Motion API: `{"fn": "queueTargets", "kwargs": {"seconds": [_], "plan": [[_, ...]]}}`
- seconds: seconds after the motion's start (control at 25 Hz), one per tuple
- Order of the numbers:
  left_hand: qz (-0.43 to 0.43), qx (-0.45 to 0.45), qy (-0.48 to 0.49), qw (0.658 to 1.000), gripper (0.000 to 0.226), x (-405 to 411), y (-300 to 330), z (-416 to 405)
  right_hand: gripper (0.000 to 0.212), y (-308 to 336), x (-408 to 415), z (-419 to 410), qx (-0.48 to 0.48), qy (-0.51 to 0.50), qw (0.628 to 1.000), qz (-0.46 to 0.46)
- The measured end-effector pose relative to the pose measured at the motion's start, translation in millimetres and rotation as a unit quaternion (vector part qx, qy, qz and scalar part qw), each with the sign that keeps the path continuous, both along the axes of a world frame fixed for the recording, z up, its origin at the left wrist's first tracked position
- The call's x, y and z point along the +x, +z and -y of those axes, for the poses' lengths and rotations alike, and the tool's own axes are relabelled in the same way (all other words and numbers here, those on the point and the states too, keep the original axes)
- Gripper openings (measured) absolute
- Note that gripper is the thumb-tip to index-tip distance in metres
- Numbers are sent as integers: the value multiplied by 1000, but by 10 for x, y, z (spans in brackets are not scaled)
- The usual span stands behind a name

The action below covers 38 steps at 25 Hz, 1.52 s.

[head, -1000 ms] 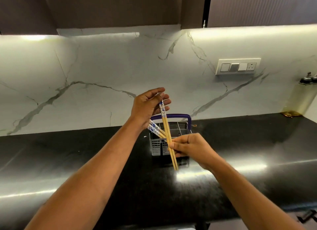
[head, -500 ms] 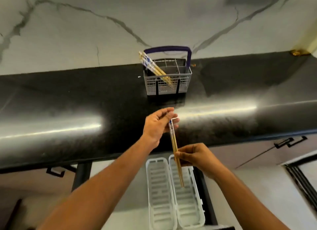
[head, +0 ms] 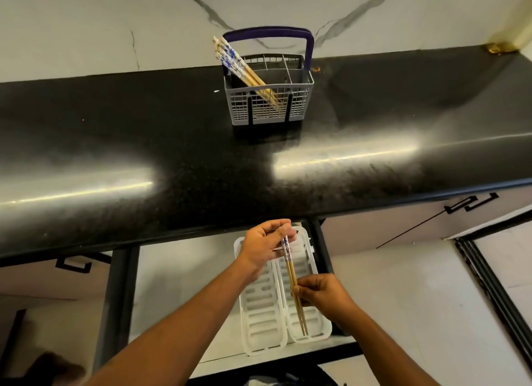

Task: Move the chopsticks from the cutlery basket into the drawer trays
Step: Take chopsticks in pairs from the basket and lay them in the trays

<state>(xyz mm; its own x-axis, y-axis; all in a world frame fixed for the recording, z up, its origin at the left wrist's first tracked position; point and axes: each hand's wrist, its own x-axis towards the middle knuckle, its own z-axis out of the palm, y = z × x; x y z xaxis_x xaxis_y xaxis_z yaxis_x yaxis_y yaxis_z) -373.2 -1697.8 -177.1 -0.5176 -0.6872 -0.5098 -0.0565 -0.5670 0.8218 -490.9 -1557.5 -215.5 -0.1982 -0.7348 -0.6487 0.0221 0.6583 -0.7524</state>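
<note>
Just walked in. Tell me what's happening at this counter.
A person is holding a pair of wooden chopsticks with blue-and-white patterned tops over the right-hand white slotted plastic tray in the open drawer. The left hand pinches the patterned end and the right hand grips the plain shafts lower down. A second white slotted tray lies beside it on the left. More matching chopsticks lean in the grey plastic cutlery basket with the blue handle on the black countertop.

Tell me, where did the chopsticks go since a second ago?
Both hands carried the chopstick pair from above the cutlery basket down over the right drawer tray. The left hand and right hand still grip it. The other chopsticks stayed in the basket.
</note>
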Motion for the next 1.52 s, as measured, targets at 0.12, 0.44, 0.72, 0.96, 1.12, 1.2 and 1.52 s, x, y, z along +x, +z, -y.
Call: {"fn": "queueTargets", "kwargs": {"seconds": [0.12,0.44,0.72,0.96,1.12,1.2,1.52], "plan": [[44,-12,-8,999,14,94,-153,33,17,-229,1,-37,27,-8,999,-38],[132,29,99,986,18,335,-466,103,19,-563,140,241,153,-1,977,-148],[124,38,107,986,16,349,-513,102,13,-772,203,464,215,37,956,-196],[111,44,113,986,14,376,-516,135,12,-888,241,424,222,88,939,-248],[118,43,115,985,17,402,-545,145,14,-919,274,419,209,103,934,-271],[121,43,117,985,19,413,-554,147,12,-898,278,409,203,113,926,-297],[118,58,124,984,24,427,-558,122,11,-911,284,339,164,135,919,-332]]}}
